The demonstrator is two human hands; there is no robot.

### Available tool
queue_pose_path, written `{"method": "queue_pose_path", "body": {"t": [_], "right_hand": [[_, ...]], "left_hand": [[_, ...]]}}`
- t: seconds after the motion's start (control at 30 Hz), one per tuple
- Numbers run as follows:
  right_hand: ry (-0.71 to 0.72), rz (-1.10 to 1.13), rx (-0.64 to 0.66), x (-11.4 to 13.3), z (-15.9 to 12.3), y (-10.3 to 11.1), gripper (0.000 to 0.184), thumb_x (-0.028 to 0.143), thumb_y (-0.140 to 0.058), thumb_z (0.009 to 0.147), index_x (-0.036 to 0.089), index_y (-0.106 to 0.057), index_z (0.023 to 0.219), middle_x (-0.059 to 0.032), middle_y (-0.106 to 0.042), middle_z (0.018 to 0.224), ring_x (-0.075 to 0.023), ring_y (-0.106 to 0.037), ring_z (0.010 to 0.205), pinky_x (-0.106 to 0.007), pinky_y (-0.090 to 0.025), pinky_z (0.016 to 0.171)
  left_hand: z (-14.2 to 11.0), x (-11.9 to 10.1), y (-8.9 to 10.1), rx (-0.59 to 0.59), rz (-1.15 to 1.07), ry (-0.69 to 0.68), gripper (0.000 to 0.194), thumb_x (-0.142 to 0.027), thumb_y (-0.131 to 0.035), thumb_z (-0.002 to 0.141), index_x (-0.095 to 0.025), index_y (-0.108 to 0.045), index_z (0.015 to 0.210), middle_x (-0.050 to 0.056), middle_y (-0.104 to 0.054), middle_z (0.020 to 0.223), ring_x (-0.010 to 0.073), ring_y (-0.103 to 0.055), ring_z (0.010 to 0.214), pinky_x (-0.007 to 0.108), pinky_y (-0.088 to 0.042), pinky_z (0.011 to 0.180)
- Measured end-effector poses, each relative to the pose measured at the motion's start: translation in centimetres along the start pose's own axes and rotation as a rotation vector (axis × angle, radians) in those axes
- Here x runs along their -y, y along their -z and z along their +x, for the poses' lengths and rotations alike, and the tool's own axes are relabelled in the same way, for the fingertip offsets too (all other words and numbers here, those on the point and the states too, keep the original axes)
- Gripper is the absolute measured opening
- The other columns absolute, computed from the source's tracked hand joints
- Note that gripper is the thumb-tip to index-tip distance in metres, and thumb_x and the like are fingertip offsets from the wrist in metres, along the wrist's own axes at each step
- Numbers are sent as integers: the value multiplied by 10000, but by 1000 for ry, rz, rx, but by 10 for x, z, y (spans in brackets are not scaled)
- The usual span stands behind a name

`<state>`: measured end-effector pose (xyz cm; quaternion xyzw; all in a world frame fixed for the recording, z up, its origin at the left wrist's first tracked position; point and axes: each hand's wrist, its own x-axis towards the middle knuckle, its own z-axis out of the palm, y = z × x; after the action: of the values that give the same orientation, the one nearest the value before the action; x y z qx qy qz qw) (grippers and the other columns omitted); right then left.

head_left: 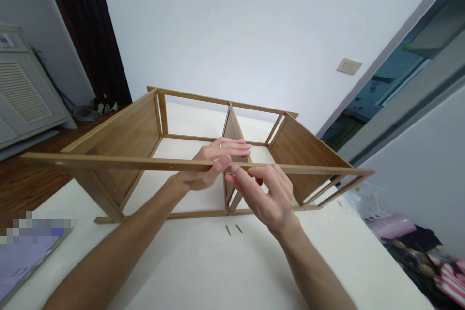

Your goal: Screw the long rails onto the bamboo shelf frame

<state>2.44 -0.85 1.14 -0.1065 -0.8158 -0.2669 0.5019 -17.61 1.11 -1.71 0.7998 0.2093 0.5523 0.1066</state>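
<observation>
A bamboo shelf frame (221, 121) lies on its side on the white table, with two slatted side panels (125, 143) (308, 164) and a central divider panel (230, 131). My left hand (214, 164), wearing a ring, grips the long front wooden rail (119, 162) near the divider. My right hand (263, 193) pinches a small metal piece, probably a screw, against that rail beside my left thumb. Its tip is partly hidden by my fingers. Two loose screws (233, 229) lie on the table just below the frame.
The white table (203, 266) ends at a wooden floor (32, 174) on the left. A blurred tablet (25, 261) lies at lower left. A white louvred cabinet (25, 92) stands beyond it. Plastic bags and patterned cloth (410, 247) sit at lower right.
</observation>
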Motion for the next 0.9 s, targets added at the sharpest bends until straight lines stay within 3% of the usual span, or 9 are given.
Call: {"method": "queue_pose_path", "body": {"t": [0.1, 0.27, 0.47, 0.6, 0.77, 0.9], "right_hand": [[-17, -19, -27, 1, -1, -1, 226, 127, -741, 951, 153, -689, 1170, 7, -617, 729, -115, -512, 636, -278, -395, 592], [-97, -48, -16, 0, -1, 2, 338, 54, -649, 965, 206, -675, 1266, 16, -613, 741, -113, -520, 636, -267, -404, 605], [-188, -15, -43, -7, 7, 12, 232, 67, -692, 934, 209, -685, 1117, 29, -629, 705, -101, -552, 599, -246, -447, 593], [-189, -8, 38, -15, 11, 27, 186, 67, -696, 933, 191, -684, 1071, 26, -633, 710, -97, -542, 592, -240, -454, 595], [-157, 22, 197, -25, 10, 45, 219, 107, -694, 952, 187, -683, 1155, 41, -607, 703, -92, -511, 573, -236, -438, 596], [-212, 141, 285, -28, 9, 50, 197, 136, -648, 987, 196, -660, 1174, 56, -580, 699, -86, -542, 580, -217, -445, 599]], "left_hand": [[-1, -1, -5, -44, 2, -8, 649, -449, -198, 1130, -186, -776, 1269, 122, -777, 1282, 284, -642, 1351, 530, -516, 1146], [-1, -2, -9, -75, 14, -2, 664, -429, -181, 1133, -191, -794, 1231, 112, -783, 1273, 271, -661, 1325, 509, -522, 1135], [-2, -2, -9, -90, 31, -8, 633, -378, -193, 1138, -212, -801, 1207, 83, -773, 1303, 256, -629, 1365, 504, -500, 1160], [-3, -2, -6, -61, 35, 2, 614, -366, -195, 1137, -222, -777, 1266, 77, -758, 1336, 253, -613, 1389, 495, -488, 1176], [-5, 3, 0, -5, 20, 22, 629, -444, -195, 1125, -225, -754, 1314, 85, -726, 1392, 284, -597, 1410, 528, -476, 1191], [-6, 5, 3, 52, -39, 41, 655, -484, -176, 1110, -240, -732, 1356, 76, -704, 1428, 298, -557, 1449, 556, -432, 1222]]}}
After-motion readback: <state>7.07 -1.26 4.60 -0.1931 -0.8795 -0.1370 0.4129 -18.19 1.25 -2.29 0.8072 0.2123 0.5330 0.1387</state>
